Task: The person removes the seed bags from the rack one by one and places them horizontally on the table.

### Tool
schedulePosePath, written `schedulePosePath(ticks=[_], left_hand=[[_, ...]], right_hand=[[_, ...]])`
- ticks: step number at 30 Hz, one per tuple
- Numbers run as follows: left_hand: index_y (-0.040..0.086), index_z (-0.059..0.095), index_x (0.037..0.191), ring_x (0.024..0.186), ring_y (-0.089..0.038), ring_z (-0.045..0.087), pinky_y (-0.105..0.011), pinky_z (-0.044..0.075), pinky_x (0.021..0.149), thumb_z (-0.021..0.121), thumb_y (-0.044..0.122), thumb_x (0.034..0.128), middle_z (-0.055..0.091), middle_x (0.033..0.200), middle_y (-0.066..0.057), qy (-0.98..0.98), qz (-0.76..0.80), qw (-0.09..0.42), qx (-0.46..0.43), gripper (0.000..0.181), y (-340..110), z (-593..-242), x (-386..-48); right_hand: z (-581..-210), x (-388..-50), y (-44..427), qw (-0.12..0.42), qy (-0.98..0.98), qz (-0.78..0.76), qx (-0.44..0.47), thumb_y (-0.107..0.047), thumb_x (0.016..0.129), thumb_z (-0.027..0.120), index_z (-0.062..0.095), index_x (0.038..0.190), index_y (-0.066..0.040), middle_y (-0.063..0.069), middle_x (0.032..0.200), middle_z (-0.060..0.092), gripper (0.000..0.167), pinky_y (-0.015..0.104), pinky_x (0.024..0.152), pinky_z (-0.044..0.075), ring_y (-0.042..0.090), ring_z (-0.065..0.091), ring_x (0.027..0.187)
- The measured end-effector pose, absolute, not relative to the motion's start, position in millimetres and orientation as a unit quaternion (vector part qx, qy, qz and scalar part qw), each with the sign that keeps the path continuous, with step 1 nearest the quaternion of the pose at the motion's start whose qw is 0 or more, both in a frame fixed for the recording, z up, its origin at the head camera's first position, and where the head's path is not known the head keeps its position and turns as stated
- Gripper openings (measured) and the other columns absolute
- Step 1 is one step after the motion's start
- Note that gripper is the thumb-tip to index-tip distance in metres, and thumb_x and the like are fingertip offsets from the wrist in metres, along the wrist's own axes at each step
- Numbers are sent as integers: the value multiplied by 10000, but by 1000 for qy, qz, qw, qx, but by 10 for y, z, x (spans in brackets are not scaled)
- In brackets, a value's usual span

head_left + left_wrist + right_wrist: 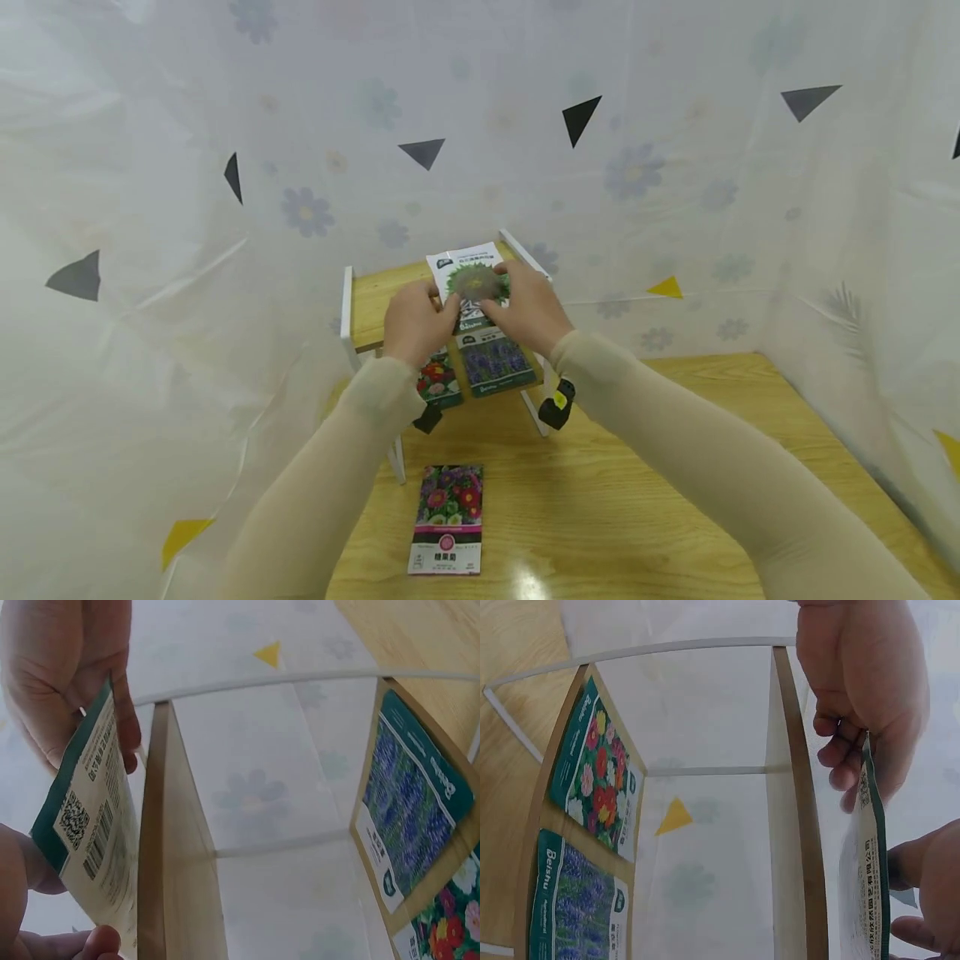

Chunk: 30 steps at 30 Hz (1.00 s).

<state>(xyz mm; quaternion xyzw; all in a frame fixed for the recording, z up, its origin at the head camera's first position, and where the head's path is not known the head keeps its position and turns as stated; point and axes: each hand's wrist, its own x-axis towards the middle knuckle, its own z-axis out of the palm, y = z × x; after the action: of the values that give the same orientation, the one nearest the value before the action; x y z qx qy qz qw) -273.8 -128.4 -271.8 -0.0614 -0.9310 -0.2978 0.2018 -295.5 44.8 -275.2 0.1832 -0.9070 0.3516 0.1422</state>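
Both hands hold one seed packet (467, 265), white at the top with a green leafy flower picture, over the upper tier of a small rack. My left hand (415, 323) pinches its left edge, and my right hand (534, 307) pinches its right edge with the thumb on the front. The wrist views show the packet's printed back (94, 802), with a barcode and a green band. On the lower tier lie a purple-flower packet (497, 363) and, to its left, a red-flower packet (438, 380), partly hidden by the left arm in the head view.
The rack has wooden shelves (375, 298) and a white frame (347, 302). In front of it, another seed packet (447, 521) with pink and red flowers lies on the wooden table (622, 508). A patterned plastic sheet (480, 183) surrounds the back and sides.
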Motion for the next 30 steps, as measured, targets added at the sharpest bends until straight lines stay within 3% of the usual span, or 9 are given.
schedulePosePath(ticks=[3, 10, 23, 30], left_hand=[[76, 542, 794, 444, -190, 408, -328, 342, 469, 578, 319, 958, 436, 550, -37, -915, -324, 228, -73, 295, -1263, -2765, -2675], [17, 639, 1104, 611, -175, 540, -360, 465, 640, 619, 283, 935, 581, 812, -43, -886, -369, 267, -89, 315, -1214, -2925, -2543], [4, 614, 1173, 750, -137, 591, -302, 494, 645, 617, 228, 948, 628, 880, -32, -817, -471, 295, -154, 317, -1136, -3176, -2347], [14, 597, 1196, 713, -132, 584, -267, 481, 603, 598, 190, 961, 622, 887, -29, -801, -507, 270, -166, 294, -1089, -3362, -2219]], right_hand=[[-2773, -2910, 496, 154, -898, 367, 188, -294, 910, 665, 441, 1385, -62, 107, 1360, 500, 574, 418, 936, 453, 252, 526, 1174], [-2869, -2791, 616, 169, -880, 392, 205, -282, 904, 677, 440, 1391, -65, 112, 1378, 477, 584, 451, 1002, 399, 271, 440, 1274], [-3108, -2598, 789, 221, -841, 443, 220, -236, 882, 712, 436, 1394, -43, 122, 1360, 473, 613, 482, 937, 435, 287, 466, 1203], [-3379, -2494, 837, 240, -815, 485, 209, -180, 866, 730, 377, 1426, -32, 134, 1390, 445, 678, 497, 949, 438, 287, 470, 1186]])
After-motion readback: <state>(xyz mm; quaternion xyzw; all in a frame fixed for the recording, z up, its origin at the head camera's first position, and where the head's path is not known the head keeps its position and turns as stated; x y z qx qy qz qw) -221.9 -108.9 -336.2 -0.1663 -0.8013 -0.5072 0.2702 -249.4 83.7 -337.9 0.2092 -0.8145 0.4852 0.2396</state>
